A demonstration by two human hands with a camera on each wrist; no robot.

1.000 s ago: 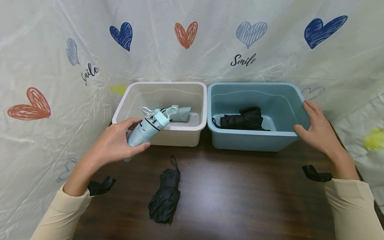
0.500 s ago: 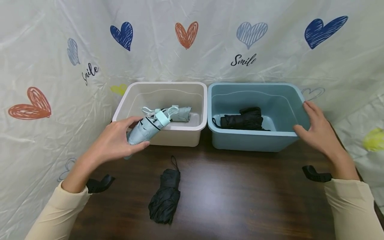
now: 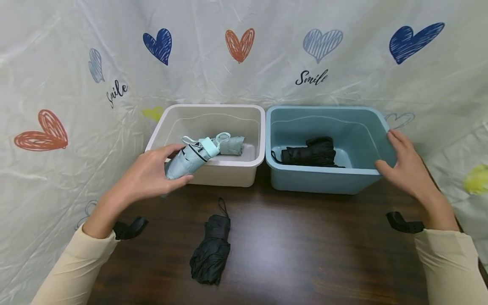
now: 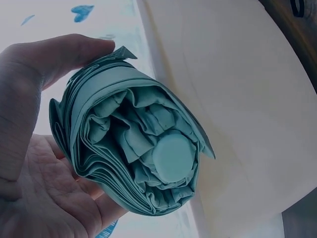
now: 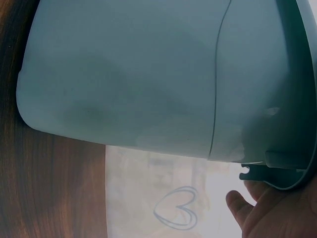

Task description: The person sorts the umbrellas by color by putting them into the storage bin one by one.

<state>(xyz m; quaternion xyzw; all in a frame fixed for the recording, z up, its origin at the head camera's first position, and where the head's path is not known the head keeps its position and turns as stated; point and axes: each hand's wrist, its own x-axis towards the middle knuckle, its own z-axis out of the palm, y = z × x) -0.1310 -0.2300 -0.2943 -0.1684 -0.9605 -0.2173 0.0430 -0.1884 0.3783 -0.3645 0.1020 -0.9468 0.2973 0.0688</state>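
My left hand [image 3: 152, 173] grips a folded light blue umbrella [image 3: 187, 163] just above the front left of the beige bin [image 3: 225, 176]. The pale cap and strap point toward the bin's inside. In the left wrist view, the rolled fabric and round tip of the umbrella [image 4: 171, 156] face the camera. Another light blue umbrella [image 3: 233, 145] lies inside that bin, partly hidden by the held one. My right hand [image 3: 406, 169] holds the right corner of the blue bin [image 3: 316, 181], thumb on the front rim. A folded black umbrella [image 3: 310, 152] lies in the blue bin.
Another folded black umbrella [image 3: 211, 250] with a wrist loop lies on the dark wooden table [image 3: 305, 245], in front of the beige bin. The bins stand side by side against a white sheet [image 3: 274, 51] printed with hearts.
My left hand has shifted slightly up and right with the light blue umbrella; the head view has shifted slightly too. The right hand keeps its hold on the blue bin.
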